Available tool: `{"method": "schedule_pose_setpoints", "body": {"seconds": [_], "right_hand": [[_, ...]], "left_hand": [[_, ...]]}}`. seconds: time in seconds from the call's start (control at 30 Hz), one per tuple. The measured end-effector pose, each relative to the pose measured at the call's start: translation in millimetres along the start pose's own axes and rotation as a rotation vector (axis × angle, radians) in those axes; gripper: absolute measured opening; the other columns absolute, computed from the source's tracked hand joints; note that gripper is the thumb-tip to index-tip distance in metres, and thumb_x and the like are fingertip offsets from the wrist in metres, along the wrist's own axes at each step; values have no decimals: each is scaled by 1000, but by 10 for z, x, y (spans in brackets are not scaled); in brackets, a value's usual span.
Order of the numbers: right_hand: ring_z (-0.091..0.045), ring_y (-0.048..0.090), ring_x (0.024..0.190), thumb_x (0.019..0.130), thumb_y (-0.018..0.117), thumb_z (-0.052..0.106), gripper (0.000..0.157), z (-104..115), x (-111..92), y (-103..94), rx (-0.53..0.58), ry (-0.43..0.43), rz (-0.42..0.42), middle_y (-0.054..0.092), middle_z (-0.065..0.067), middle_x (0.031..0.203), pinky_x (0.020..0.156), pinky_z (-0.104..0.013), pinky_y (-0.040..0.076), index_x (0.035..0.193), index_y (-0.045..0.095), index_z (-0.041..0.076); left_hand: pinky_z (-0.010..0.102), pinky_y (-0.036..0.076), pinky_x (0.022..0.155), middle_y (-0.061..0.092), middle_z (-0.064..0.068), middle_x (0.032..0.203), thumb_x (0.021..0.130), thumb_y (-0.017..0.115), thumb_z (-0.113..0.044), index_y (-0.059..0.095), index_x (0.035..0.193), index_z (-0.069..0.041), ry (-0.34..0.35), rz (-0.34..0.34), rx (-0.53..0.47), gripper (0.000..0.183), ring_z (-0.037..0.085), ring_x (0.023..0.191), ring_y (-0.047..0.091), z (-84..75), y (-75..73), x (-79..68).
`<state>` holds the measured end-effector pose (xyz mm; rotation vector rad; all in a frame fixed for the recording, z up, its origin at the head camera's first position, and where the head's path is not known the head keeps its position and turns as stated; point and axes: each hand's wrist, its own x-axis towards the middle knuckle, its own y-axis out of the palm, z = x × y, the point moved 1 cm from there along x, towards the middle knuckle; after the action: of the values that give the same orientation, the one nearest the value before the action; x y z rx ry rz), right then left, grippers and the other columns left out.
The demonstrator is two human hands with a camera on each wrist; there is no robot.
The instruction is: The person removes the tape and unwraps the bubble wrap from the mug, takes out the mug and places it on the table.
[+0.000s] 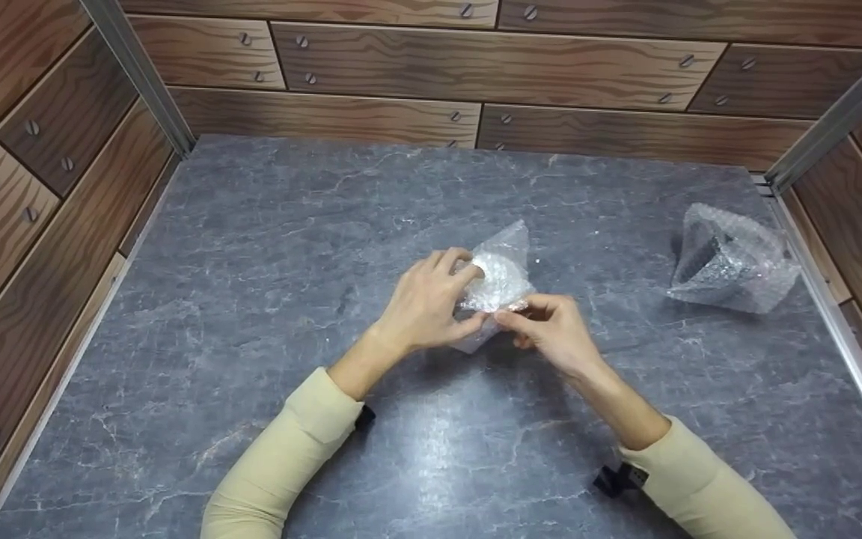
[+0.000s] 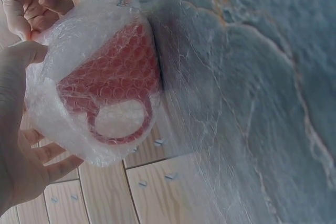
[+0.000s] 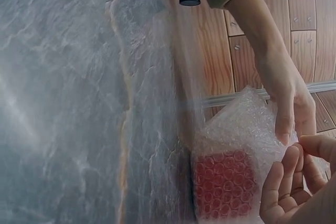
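Note:
A red mug (image 2: pixel 113 69) with a loop handle stands on the table inside clear bubble wrap (image 1: pixel 509 243); from above, its round top looks whitish through the wrap. My left hand (image 1: pixel 427 303) holds the wrapped mug from the left, fingers bent over its top and thumb at the wrap's near edge. My right hand (image 1: pixel 554 329) pinches that edge between thumb and forefinger, close to the left thumb. In the right wrist view, the fingertips of the left hand (image 3: pixel 286 93) and right hand (image 3: pixel 296 182) meet at the wrap beside the red wall.
At the table's right side lies another bubble-wrap bundle (image 1: pixel 734 262) with something dark grey inside. The grey marbled table (image 1: pixel 266 224) is bordered by wood-patterned walls (image 1: pixel 401 60) at the back and sides, with metal rails (image 1: pixel 842 337) along its edges.

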<state>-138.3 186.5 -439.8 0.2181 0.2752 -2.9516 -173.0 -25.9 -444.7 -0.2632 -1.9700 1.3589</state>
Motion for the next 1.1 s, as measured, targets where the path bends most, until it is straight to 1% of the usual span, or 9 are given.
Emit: {"method": "schedule_pose_setpoints", "body": {"seconds": [0.13, 0.23, 0.43, 0.53, 0.67, 0.83, 0.93, 1.1], "right_hand": [[-5, 60, 58, 93, 77, 3, 13, -8, -3, -8, -7, -59, -6, 72, 11, 74, 59, -19, 56, 99, 76, -8], [-5, 61, 59, 93, 78, 4, 18, -11, -9, -23, -33, -98, -19, 73, 9, 75, 59, -19, 56, 100, 74, -13], [-7, 64, 63, 90, 81, 4, 20, -34, -13, -31, -76, -141, -49, 74, 3, 79, 59, -19, 58, 101, 76, -12], [-5, 63, 62, 89, 82, 4, 19, -51, -6, -20, -104, -150, -51, 74, 2, 79, 59, -18, 56, 100, 77, -10], [-4, 60, 61, 89, 83, 6, 19, -53, -6, -9, -138, -148, -46, 72, 2, 75, 59, -17, 54, 98, 77, -10], [-5, 61, 62, 91, 82, 9, 22, -31, -13, -17, -153, -127, -20, 71, 3, 76, 60, -19, 56, 99, 76, -11], [-5, 62, 64, 92, 81, 10, 24, -21, -10, -28, -139, -103, 4, 72, 4, 77, 62, -20, 57, 101, 76, -12], [-6, 67, 72, 92, 80, 8, 27, -16, 9, -43, -101, -55, 37, 74, 10, 80, 66, -20, 60, 107, 74, -14]], "left_hand": [[41, 62, 96, 65, 7, 135, 86, 77, -49, 65, 121, -19, 0, 9, 0, 48, 25, 116, 66, -2, -8, -1], [41, 62, 97, 64, 7, 136, 87, 76, -50, 65, 122, -19, -3, 17, 2, 49, 25, 119, 66, -5, -12, 1], [42, 62, 98, 64, 7, 136, 87, 76, -51, 65, 122, -19, -1, 19, 9, 48, 25, 120, 66, -2, -9, 0], [42, 62, 97, 64, 7, 136, 88, 75, -50, 65, 121, -19, 0, 16, 7, 47, 25, 118, 66, -3, -8, -4], [42, 62, 96, 64, 8, 136, 88, 75, -51, 65, 121, -19, -2, 16, 2, 47, 26, 118, 66, -2, -1, -8], [42, 62, 97, 64, 7, 136, 88, 76, -51, 65, 121, -19, -5, 20, 10, 47, 25, 118, 66, 2, 1, -1], [41, 62, 96, 64, 7, 136, 87, 76, -51, 65, 121, -19, -5, 21, 9, 48, 25, 117, 66, 0, -6, 1], [41, 62, 97, 64, 7, 136, 88, 76, -51, 65, 122, -19, -9, 31, 3, 48, 25, 118, 66, -9, -21, 3]]}}
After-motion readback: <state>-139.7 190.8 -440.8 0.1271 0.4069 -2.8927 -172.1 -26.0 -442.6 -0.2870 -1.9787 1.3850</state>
